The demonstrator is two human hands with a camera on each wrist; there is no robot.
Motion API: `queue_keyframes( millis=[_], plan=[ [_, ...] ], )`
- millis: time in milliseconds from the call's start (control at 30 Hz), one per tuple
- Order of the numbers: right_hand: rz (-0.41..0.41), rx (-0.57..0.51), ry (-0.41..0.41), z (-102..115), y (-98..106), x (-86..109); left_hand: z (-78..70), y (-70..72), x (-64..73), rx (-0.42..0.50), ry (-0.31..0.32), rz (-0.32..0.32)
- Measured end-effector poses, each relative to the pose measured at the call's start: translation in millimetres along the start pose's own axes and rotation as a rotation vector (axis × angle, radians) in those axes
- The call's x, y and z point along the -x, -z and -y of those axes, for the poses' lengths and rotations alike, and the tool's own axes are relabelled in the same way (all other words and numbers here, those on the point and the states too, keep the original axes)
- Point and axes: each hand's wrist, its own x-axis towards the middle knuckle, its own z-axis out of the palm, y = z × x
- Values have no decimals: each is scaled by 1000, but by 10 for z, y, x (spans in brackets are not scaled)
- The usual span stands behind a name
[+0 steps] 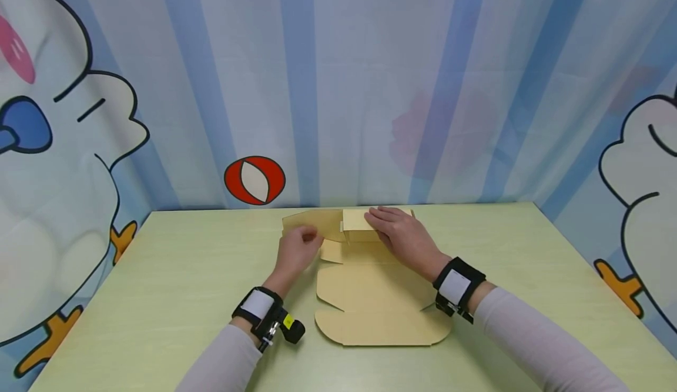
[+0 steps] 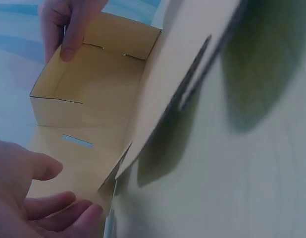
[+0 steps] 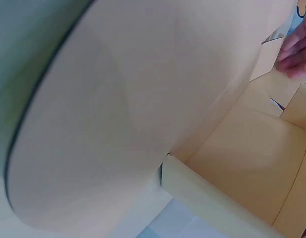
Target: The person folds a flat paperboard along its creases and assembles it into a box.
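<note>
A partly folded tan cardboard box (image 1: 383, 289) lies on the table, its far end raised into walls and its near panels flat. My right hand (image 1: 402, 233) grips the raised far wall (image 1: 357, 220); in the left wrist view its thumb is on the inside of that wall. My left hand (image 1: 298, 251) is at the unfolded left side flap (image 1: 312, 220), thumb and fingers apart in the left wrist view. A narrow slot (image 2: 77, 141) shows in the cardboard beside those fingers. Small tabs (image 3: 266, 59) stand up at the box's corners.
The pale green table (image 1: 211, 280) extends to both sides of the cardboard. Behind it hangs a blue striped cloth backdrop (image 1: 349, 86) with cartoon figures and a red and white ball print (image 1: 255, 180). Each wrist wears a black strap with a camera.
</note>
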Motion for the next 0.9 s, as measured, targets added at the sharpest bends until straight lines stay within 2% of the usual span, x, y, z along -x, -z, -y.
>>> queue_keyframes(
  millis=[67, 233, 600, 800, 900],
  plan=[
    [0, 0, -1, 0, 0, 3, 33, -1, 8, -29, 7, 7],
    [2, -1, -5, 9, 5, 7, 85, -35, 6, -33, 36, 46],
    [-2, 9, -7, 21, 14, 3, 88, -112, 2, 2, 89, 75],
    [-9, 14, -13, 16, 7, 1, 71, -158, 7, 51, 121, 106],
    [-7, 16, -14, 17, 8, 3, 70, -177, 9, 63, 112, 112]
  ],
)
